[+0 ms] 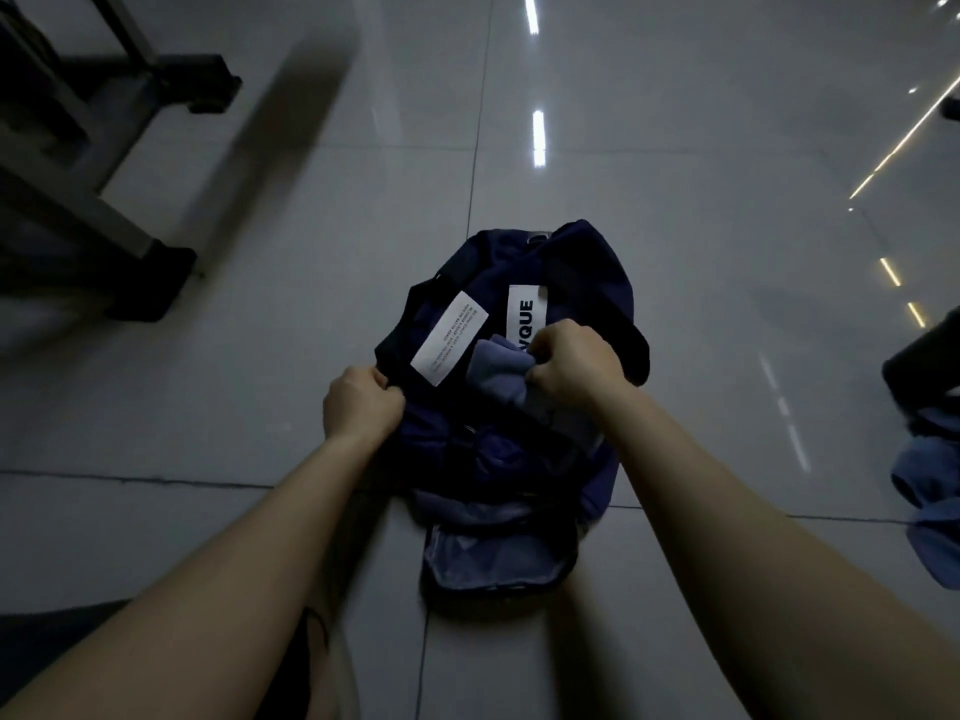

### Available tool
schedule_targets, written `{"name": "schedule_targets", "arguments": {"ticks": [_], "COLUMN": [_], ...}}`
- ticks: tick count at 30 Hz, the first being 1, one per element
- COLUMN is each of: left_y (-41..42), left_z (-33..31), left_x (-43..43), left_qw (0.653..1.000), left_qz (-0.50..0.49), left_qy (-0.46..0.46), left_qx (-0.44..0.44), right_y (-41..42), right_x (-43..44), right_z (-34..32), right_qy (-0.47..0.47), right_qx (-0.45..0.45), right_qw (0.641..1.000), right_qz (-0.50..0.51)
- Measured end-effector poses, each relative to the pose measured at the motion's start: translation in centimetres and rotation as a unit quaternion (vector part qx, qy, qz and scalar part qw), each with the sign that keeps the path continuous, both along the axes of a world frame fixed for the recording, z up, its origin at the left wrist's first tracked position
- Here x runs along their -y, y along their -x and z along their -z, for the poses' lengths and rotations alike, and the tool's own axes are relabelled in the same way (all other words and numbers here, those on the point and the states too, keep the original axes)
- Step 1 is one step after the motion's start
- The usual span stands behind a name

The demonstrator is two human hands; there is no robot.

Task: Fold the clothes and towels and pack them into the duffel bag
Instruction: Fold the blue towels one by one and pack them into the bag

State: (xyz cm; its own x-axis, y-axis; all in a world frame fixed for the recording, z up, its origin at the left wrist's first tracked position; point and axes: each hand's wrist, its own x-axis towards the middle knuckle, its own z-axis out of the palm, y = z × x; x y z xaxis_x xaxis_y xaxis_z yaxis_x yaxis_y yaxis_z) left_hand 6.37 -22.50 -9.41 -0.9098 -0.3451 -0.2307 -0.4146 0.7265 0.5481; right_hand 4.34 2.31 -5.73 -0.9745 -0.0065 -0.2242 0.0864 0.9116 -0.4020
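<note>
Right at the centre, the soft navy-blue fabric duffel bag (571, 283) lies on the glossy grey tiled floor (675, 174). Its long axis runs straight away from the person, and its mouth faces up between the two hands.

The left hand (363, 402) is curled tight on the bag's left rim and seems to be pulling the opening wide. The right hand (571, 366) is closed round the pale blue-grey folded cloth (498, 371), which sits half inside the mouth. The cloth is just left of the knuckles and directly under the fingertips.

From here the cloth appears to need to go down and a little toward the left hand, deeper into the bag. The step in hand looks like stuffing it in while the other hand steadies the rim.

Two white rectangular fabric labels (449, 337) lie on the dark lining just beyond the cloth and touch its far edge. They are flat and should not block it.

At the near end, a mesh-lined pocket flap (493, 553) hangs open toward the person.

A loose heap of blue clothes (930, 511) waits at the right edge of view, well apart from the bag and nearer the right arm. Grey metal frame legs with black feet (119, 210) stand far off to the left, out of the way.
</note>
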Motion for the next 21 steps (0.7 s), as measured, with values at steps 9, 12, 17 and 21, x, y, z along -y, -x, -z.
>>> {"name": "schedule_targets", "arguments": {"ticks": [9, 12, 17, 21], "left_y": [0.7, 0.5, 0.1, -0.3], "left_z": [0.0, -0.2, 1.0, 2.2], "left_x": [1.1, 2.1, 4.1, 3.8], "left_qw": [0.972, 0.959, 0.973, 0.982], "left_qz": [-0.046, -0.058, -0.055, -0.067], "left_qy": [-0.211, -0.256, -0.214, -0.175], "left_qx": [-0.091, -0.110, -0.061, -0.037], "right_y": [3.7, 4.8, 4.2, 3.9], "right_x": [6.1, 7.0, 8.9, 7.6], "right_z": [0.4, 0.5, 3.6, 4.1], "right_qy": [0.026, 0.136, 0.060, 0.029], "right_qx": [0.117, 0.127, 0.112, 0.123], "right_qw": [0.988, 0.977, 0.982, 0.979], "right_qz": [-0.099, -0.105, -0.139, -0.162]}}
